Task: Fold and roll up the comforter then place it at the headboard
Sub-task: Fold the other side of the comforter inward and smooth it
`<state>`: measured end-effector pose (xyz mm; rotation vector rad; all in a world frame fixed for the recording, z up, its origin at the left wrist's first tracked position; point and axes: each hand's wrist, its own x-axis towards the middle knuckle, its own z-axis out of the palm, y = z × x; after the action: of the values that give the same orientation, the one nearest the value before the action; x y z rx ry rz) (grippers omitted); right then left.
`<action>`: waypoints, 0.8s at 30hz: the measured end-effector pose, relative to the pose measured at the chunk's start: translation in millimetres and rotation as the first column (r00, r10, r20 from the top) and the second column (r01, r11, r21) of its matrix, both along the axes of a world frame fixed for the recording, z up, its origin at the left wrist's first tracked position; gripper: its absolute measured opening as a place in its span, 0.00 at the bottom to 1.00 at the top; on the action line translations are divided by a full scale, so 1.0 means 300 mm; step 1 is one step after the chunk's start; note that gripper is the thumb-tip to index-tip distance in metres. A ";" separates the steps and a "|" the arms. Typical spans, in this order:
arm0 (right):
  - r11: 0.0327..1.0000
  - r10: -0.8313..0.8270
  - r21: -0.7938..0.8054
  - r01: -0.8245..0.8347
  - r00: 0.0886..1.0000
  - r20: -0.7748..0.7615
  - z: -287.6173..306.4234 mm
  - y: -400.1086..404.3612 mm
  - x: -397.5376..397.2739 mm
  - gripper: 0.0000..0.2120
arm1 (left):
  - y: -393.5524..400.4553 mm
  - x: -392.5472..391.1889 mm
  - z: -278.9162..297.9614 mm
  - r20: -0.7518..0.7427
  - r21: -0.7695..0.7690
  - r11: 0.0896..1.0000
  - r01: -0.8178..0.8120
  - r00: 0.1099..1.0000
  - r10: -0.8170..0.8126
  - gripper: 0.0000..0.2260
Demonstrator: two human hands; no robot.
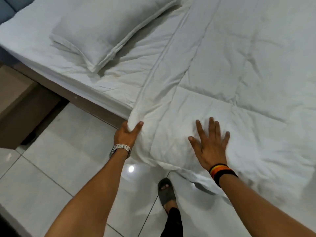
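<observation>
A white quilted comforter (239, 74) lies spread over the right part of the bed, its near edge hanging over the bedside. My left hand (126, 134), with a metal watch on the wrist, pinches the comforter's folded corner at the bed's edge. My right hand (211, 142), with a striped wristband, lies flat on top of the comforter with fingers spread, a little to the right of that corner. The blue headboard (10, 6) shows at the top left.
A white pillow (102, 31) lies on the white sheet (42, 57) near the headboard. A brown bedside unit (18, 103) stands at the left. My sandalled foot (165, 190) is on the glossy white floor tiles (59, 168) beside the bed.
</observation>
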<state>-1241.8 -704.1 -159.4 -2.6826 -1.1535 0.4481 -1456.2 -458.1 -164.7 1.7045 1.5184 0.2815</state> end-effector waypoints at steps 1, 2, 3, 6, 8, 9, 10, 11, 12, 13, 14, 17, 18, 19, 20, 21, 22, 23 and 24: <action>0.997 -0.073 0.004 0.073 0.997 0.006 -0.001 -0.078 0.005 0.36 | -0.010 -0.014 0.003 0.006 0.038 0.999 0.014 1.000 -0.015 0.35; 0.989 -0.151 0.003 0.151 0.988 0.011 -0.002 -0.170 0.011 0.36 | -0.030 -0.021 0.004 0.013 0.091 0.995 0.052 0.998 -0.054 0.36; 0.975 -0.224 0.003 0.224 0.975 0.012 -0.005 -0.256 0.018 0.35 | -0.052 -0.026 0.002 0.013 0.164 0.981 0.107 0.994 -0.110 0.38; 0.911 -0.411 0.021 0.412 0.911 -0.031 -0.013 -0.466 0.059 0.35 | -0.144 -0.004 -0.013 -0.117 0.390 0.876 0.282 0.959 -0.257 0.42; 0.838 -0.541 0.046 0.544 0.839 -0.066 -0.024 -0.581 0.090 0.36 | -0.259 0.049 -0.021 -0.173 0.427 0.815 0.392 0.920 -0.352 0.41; 0.800 -0.592 0.061 0.597 0.802 -0.076 -0.032 -0.628 0.106 0.37 | -0.325 0.086 -0.024 -0.177 0.428 0.777 0.462 0.886 -0.429 0.40; 0.761 -0.638 0.079 0.644 0.765 -0.092 -0.044 -0.671 0.122 0.37 | -0.391 0.136 -0.032 -0.181 0.434 0.722 0.540 0.837 -0.517 0.39; 0.721 -0.675 0.095 0.686 0.727 -0.123 -0.056 -0.700 0.137 0.38 | -0.451 0.187 -0.041 -0.189 0.444 0.655 0.611 0.779 -0.598 0.38; 0.674 -0.713 0.105 0.732 0.681 -0.166 -0.074 -0.735 0.154 0.38 | -0.514 0.252 -0.055 -0.209 0.456 0.576 0.679 0.711 -0.672 0.37; 0.626 -0.743 0.113 0.772 0.634 -0.214 -0.093 -0.764 0.169 0.39 | -0.575 0.318 -0.070 -0.246 0.467 0.492 0.735 0.643 -0.726 0.36; 0.588 -0.759 0.118 0.800 0.596 -0.263 -0.115 -0.788 0.181 0.40 | -0.630 0.382 -0.088 -0.290 0.474 0.415 0.776 0.583 -0.759 0.36; 0.563 -0.735 0.200 0.802 0.597 -0.322 -0.176 -0.822 0.189 0.43 | -0.774 0.535 -0.137 -0.364 0.492 0.291 0.821 0.497 -0.788 0.34; 0.559 -0.726 0.242 0.793 0.610 -0.319 -0.195 -0.830 0.187 0.43 | -0.813 0.568 -0.157 -0.372 0.500 0.272 0.823 0.487 -0.790 0.34; 0.552 -0.718 0.273 0.788 0.616 -0.326 -0.210 -0.837 0.180 0.44 | -0.845 0.592 -0.175 -0.375 0.508 0.261 0.821 0.483 -0.791 0.34; 0.541 -0.710 0.290 0.789 0.614 -0.345 -0.220 -0.843 0.164 0.45 | -0.870 0.606 -0.191 -0.370 0.512 0.261 0.818 0.485 -0.792 0.34; 0.535 -0.699 0.295 0.792 0.611 -0.371 -0.223 -0.850 0.144 0.46 | -0.888 0.611 -0.201 -0.355 0.516 0.274 0.812 0.493 -0.795 0.34; 0.530 -0.691 0.285 0.799 0.602 -0.401 -0.228 -0.862 0.122 0.47 | -0.905 0.611 -0.206 -0.340 0.516 0.279 0.810 0.493 -0.801 0.34; 0.529 -0.686 0.274 0.803 0.595 -0.419 -0.229 -0.872 0.098 0.48 | -0.924 0.602 -0.208 -0.337 0.518 0.269 0.812 0.483 -0.808 0.34; 0.533 -0.678 0.274 0.800 0.598 -0.427 -0.219 -0.875 0.079 0.49 | -0.939 0.590 -0.207 -0.343 0.524 0.246 0.815 0.466 -0.816 0.34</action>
<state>-1218.0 -966.7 -225.2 -2.2917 0.0726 0.3170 -1279.2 -739.8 -226.8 2.8086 0.2552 0.2212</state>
